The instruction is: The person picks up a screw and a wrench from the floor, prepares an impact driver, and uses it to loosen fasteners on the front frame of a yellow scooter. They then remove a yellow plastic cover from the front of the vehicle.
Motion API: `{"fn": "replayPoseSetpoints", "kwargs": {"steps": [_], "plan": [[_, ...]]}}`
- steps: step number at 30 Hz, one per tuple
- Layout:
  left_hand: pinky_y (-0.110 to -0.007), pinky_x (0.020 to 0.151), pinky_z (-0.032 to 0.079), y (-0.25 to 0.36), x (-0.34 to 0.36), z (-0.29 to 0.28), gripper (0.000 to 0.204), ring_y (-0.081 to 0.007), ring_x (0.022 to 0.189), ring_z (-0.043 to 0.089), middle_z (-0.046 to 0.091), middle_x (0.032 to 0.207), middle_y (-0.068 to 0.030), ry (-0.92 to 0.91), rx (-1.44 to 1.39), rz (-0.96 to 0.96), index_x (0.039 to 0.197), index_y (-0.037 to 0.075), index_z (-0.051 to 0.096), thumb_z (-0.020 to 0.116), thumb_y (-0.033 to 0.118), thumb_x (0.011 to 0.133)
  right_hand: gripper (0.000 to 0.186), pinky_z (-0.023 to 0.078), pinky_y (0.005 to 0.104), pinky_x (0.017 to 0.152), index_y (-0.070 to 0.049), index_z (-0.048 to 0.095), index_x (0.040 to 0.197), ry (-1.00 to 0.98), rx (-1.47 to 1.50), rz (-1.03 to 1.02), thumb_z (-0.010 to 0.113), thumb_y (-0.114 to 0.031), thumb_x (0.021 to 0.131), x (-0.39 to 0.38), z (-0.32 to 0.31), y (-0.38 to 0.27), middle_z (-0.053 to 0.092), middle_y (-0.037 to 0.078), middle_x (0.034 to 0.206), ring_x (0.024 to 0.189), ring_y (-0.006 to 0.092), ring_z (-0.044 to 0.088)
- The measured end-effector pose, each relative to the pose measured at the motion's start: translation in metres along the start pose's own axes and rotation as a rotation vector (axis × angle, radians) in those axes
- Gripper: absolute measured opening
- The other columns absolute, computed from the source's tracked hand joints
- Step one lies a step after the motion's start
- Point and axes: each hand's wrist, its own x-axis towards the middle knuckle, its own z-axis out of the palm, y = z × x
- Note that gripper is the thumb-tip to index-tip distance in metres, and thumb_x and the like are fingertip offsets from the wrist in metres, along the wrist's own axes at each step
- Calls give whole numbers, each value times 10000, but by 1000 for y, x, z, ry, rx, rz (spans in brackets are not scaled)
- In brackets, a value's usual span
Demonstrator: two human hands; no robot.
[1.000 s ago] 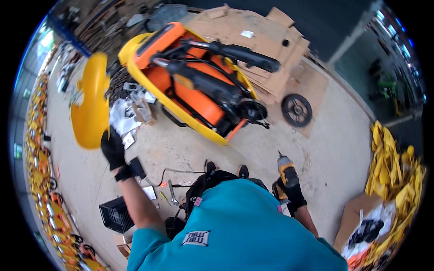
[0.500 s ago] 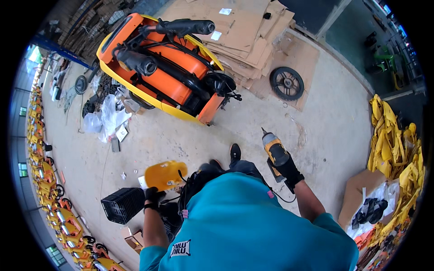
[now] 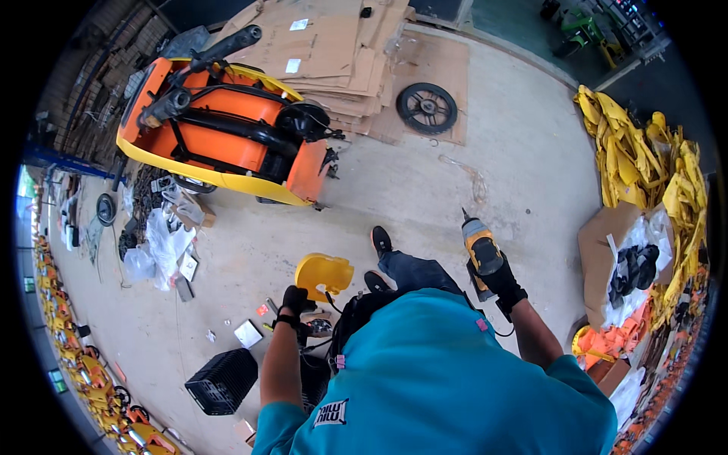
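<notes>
A yellow plastic panel (image 3: pixel 324 276) is gripped at its near edge by my black-gloved left hand (image 3: pixel 295 300). My right hand (image 3: pixel 502 282), gloved as well, is closed round a yellow-and-black cordless drill (image 3: pixel 483 246), its bit pointing away from me. Ahead to the left lies an orange-and-yellow scooter body (image 3: pixel 227 136) with black handlebar grips and dark tubes across it; neither hand touches it. Beneath the left forearm a black plastic crate (image 3: pixel 222 381) rests on the floor.
Flattened cardboard (image 3: pixel 334 49) and a black wheel (image 3: pixel 426 108) lie at the far side. Yellow panels (image 3: pixel 626 155) are heaped at right beside an open carton (image 3: pixel 607 231). Plastic bags (image 3: pixel 165 241) sit left. Rows of orange-yellow scooters (image 3: pixel 72 356) line the left edge.
My body has turned and stepped to the right, so the scooter body and wheel sit further left in view. Both hands keep hold of the panel and the drill.
</notes>
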Motion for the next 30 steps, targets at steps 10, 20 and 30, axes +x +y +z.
{"fn": "replayPoseSetpoints", "kwargs": {"steps": [10, 20, 30], "plan": [[-473, 605, 564, 55, 138, 73, 185, -363, 640, 647, 639, 790, -206, -410, 987, 772, 948, -57, 608, 612, 105, 859, 319, 533, 304, 797, -74, 632, 1068, 186, 105, 145, 784, -123, 792, -27, -60, 48, 673, 19, 965, 874, 149, 658], [-390, 714, 538, 305, 201, 259, 506, -296, 787, 699, 726, 817, -103, -73, 1939, 902, 864, 105, 757, 686, 582, 709, 257, 550, 317, 761, -58, 635, 1056, 242, 128, 200, 733, -95, 821, 28, -147, 69, 685, 32, 942, 846, 165, 680], [-415, 663, 546, 460, 330, 364, 283, -285, 737, 707, 734, 832, -94, -205, 546, 677, 871, 105, 747, 664, 373, 841, 223, 562, 304, 707, -67, 607, 1071, 309, 349, 274, 676, -110, 863, 117, -198, 67, 678, 40, 904, 809, 166, 683]]}}
